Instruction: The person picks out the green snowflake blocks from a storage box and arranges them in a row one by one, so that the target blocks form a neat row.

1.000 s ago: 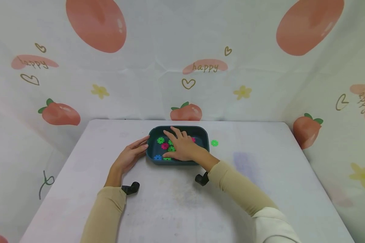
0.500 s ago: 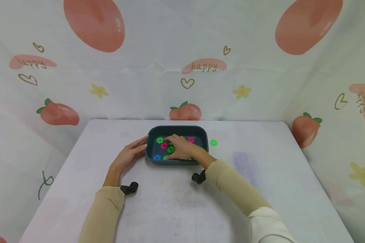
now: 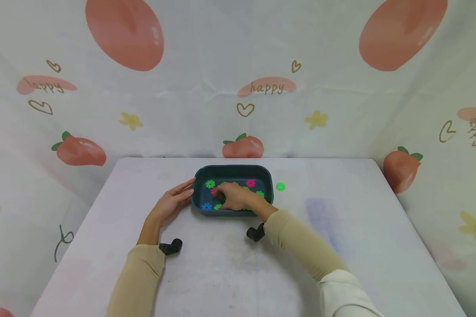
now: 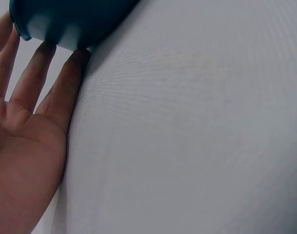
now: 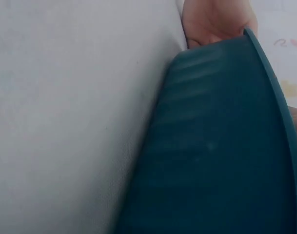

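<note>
A dark teal tray [image 3: 232,213] stands near the table's back edge, holding several flower-shaped plastic pieces. Against its left end rest the fairly straight fingertips of my left hand [image 3: 170,210]; the left wrist view shows these fingertips touching the outer wall of the tray [image 4: 65,22]. My right hand [image 3: 238,197] reaches down inside, thumb and fingers bent over the middle pieces beside a pink piece [image 3: 213,191]. I cannot tell whether it pinches one. Around it lie a blue piece [image 3: 206,206], a green piece [image 3: 210,184] and another pink piece [image 3: 250,183].
One loose green piece [image 3: 280,186] lies on the white table [image 3: 214,273], just right of the tray. A printed cloth [image 3: 198,97] hangs behind and along both sides. Each wrist carries a black camera mount [image 3: 255,233].
My right hand has gone from spread fingers over the tray to bent fingers lower among the pieces, uncovering more on the right. The left hand stays at the tray's left end.
</note>
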Motion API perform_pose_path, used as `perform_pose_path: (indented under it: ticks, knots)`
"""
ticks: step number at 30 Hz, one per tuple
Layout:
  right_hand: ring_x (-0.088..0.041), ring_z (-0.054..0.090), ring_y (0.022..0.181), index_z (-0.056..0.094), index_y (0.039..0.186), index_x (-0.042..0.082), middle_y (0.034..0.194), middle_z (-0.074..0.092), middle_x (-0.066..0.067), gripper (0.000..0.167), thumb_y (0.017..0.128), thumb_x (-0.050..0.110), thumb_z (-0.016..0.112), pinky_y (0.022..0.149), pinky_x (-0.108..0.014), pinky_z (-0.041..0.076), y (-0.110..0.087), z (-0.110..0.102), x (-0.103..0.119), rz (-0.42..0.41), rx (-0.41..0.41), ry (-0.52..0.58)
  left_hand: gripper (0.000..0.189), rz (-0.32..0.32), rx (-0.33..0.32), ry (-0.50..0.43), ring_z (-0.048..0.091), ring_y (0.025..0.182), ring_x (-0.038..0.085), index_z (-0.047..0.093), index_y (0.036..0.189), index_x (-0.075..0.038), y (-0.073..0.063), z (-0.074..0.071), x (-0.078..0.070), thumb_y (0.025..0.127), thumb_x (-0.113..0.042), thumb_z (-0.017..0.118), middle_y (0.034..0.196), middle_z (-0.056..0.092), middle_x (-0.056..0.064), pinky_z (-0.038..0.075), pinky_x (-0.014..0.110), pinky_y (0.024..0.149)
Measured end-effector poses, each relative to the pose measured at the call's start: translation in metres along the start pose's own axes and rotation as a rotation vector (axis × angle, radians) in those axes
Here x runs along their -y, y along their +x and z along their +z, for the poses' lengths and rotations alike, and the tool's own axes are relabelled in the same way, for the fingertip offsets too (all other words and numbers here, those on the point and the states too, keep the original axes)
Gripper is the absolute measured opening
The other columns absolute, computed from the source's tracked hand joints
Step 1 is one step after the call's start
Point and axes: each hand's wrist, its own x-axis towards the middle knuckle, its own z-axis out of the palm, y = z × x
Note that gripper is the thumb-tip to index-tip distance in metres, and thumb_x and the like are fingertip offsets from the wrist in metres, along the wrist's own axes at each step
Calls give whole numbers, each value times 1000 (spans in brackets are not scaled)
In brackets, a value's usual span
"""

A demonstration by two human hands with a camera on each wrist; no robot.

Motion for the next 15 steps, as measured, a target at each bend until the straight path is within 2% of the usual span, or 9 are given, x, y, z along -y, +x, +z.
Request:
perform_pose_path:
  ticks: [3,6,10,15]
  knots:
    - [-21,63,117,67,127,9,123,70,-7,41,90,17,80,117,-45,36,2,1,0,21,-6,0,60,0,-1,-3,31,155,20,40,158,-22,0,0,1,103,-34,61,167,34,2,28,40,126]
    - [-21,63,114,68,124,10,120,71,-7,38,89,16,80,115,-43,39,3,3,-3,34,-7,4,59,1,-4,2,33,154,19,42,157,-23,1,1,3,103,-34,62,166,35,2,35,31,122]
    - [-19,63,107,72,117,11,113,72,-6,31,88,15,81,105,-38,47,5,5,-4,22,0,-9,58,-2,-13,4,38,151,15,43,157,-23,0,2,3,102,-34,62,166,36,1,43,19,112]
    - [-15,63,95,76,105,11,102,74,-4,20,86,12,82,99,-37,47,9,5,-2,18,-6,-33,59,-4,-18,9,37,151,16,42,157,-24,0,1,1,102,-35,62,166,36,1,42,22,114]
